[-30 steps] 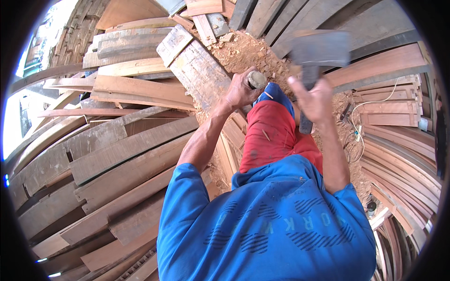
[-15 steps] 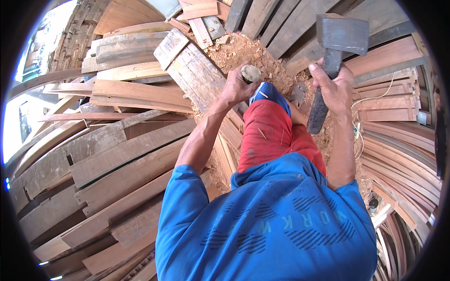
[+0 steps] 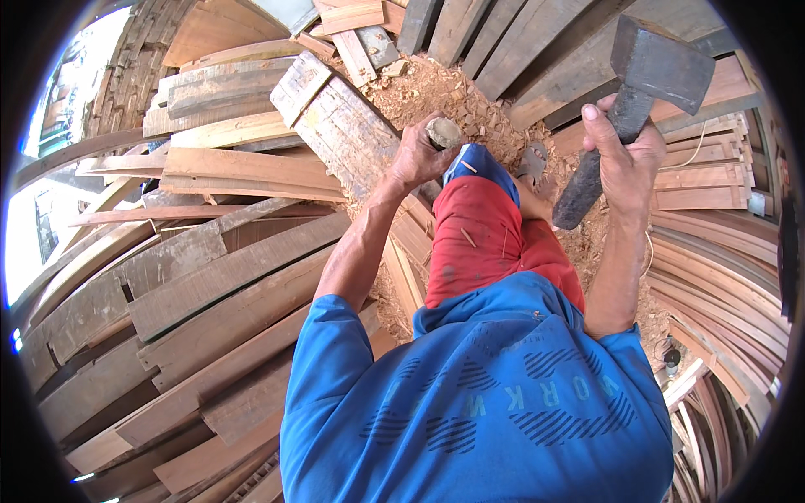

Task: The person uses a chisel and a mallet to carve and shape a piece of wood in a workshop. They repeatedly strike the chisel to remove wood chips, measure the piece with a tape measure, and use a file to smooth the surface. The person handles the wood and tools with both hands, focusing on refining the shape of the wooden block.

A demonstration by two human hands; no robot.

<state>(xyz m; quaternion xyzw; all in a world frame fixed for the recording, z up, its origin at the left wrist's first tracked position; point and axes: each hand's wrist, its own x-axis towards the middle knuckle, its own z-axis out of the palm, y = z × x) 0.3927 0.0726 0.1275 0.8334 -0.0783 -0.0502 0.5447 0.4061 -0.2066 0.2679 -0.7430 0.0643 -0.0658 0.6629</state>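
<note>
My left hand (image 3: pixel 411 159) is closed round an upright chisel (image 3: pixel 444 132). Only the pale, battered round end of its handle shows; the blade is hidden below the fist. A worn plank (image 3: pixel 340 109) with a crosspiece near its far end lies beside that hand. Higher up on the right, my right hand (image 3: pixel 631 161) grips a mallet (image 3: pixel 667 69) by its dark handle. Its blocky grey head tilts out to the right, well apart from the chisel. My bent leg in red shorts (image 3: pixel 474 235) comes between the hands, with blue cloth (image 3: pixel 480 163) at the knee.
Wood shavings (image 3: pixel 444 92) cover the ground ahead. Stacked boards (image 3: pixel 226 277) fill the left side, and thick dark beams (image 3: pixel 537 50) lie at the far side. Thin curved strips (image 3: pixel 713 285) are piled at the right. A toothed metal disc (image 3: pixel 533 161) lies near my leg.
My right hand has moved to the right with the mallet, whose head has tilted further outward. My left hand has barely shifted and still holds the chisel.
</note>
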